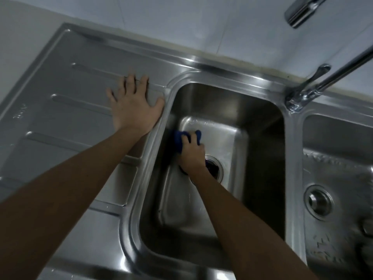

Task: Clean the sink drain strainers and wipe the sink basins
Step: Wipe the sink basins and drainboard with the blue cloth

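Left basin (260, 126) being wiped; right hand (191, 156) gripping blue cloth (179, 139) on basin floor, just beside drain (216, 168); left hand (134, 106) spread flat, bracing on drainboard (60, 81); risk: cloth snagging open drain; second strainer (319, 202) sitting in right basin.

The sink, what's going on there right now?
A person is wiping the deep basin. Their right hand grips a blue cloth against the basin floor, just beyond the drain. Their left hand rests flat, fingers spread, on the drainboard beside it. The other basin, to the right, has a strainer in it.
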Demonstrator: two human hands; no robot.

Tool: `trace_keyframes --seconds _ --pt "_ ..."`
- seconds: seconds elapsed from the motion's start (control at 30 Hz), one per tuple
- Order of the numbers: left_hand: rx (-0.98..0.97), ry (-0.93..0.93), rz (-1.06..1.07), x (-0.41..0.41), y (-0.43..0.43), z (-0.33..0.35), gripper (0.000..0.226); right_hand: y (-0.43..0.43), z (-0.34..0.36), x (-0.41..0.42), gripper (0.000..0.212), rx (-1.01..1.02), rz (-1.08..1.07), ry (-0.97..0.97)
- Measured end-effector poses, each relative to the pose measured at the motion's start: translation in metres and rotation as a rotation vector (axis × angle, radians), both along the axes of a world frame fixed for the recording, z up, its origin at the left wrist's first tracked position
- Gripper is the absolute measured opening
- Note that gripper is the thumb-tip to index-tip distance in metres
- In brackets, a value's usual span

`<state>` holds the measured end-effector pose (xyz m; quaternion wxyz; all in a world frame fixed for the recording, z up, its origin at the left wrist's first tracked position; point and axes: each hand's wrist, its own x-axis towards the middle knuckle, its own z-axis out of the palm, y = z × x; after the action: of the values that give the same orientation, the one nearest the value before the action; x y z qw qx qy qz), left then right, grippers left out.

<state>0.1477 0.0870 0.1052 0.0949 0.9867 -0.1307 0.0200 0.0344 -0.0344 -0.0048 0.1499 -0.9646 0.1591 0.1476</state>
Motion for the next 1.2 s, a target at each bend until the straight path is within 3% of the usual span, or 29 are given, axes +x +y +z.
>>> trace_keyframes --seconds 0.1,0.17,0.27,0.33,0.43,0.57,0.87,0.93,1.07,1.13,1.2 --pt "0.001 0.039 -0.020 -0.001 0.000 0.004 0.074 -0.011 0.017 -0.028 0.055 0.253 0.063 0.139" --pt "-0.003 0.082 -0.039 -0.003 0.002 0.008 0.078 -0.018 0.036 -0.057 0.042 0.410 -0.078 0.149" --pt "0.011 0.133 -0.134 -0.007 0.007 0.012 0.074 -0.032 0.074 -0.104 0.041 0.579 -0.437 0.066" --pt "-0.004 0.122 -0.236 -0.022 0.011 0.014 0.067 -0.043 0.104 -0.133 0.041 0.806 -0.611 0.009" --pt "-0.128 0.134 -0.249 -0.057 0.010 0.019 0.055 -0.058 0.153 -0.174 0.049 1.152 -0.764 -0.109" --pt "-0.173 0.159 -0.298 -0.101 -0.009 0.021 0.050 -0.074 0.204 -0.215 0.063 1.315 -0.833 -0.265" --pt "-0.165 0.192 -0.865 -0.220 -0.109 0.064 0.044 -0.140 0.251 -0.324 0.034 1.269 -1.141 -0.521" --pt "-0.145 0.187 -0.929 -0.235 -0.124 0.070 0.045 -0.161 0.251 -0.338 0.037 1.274 -1.144 -0.598" --pt "-0.151 0.228 -0.935 -0.245 -0.159 0.066 0.046 -0.202 0.244 -0.358 0.065 1.182 -1.124 -0.527" --pt "-0.143 0.251 -0.855 -0.243 -0.184 0.056 0.050 -0.231 0.236 -0.364 0.065 1.105 -1.080 -0.472" --pt "-0.150 0.245 -0.732 -0.239 -0.212 0.047 0.057 -0.257 0.227 -0.365 0.051 0.995 -0.990 -0.372"
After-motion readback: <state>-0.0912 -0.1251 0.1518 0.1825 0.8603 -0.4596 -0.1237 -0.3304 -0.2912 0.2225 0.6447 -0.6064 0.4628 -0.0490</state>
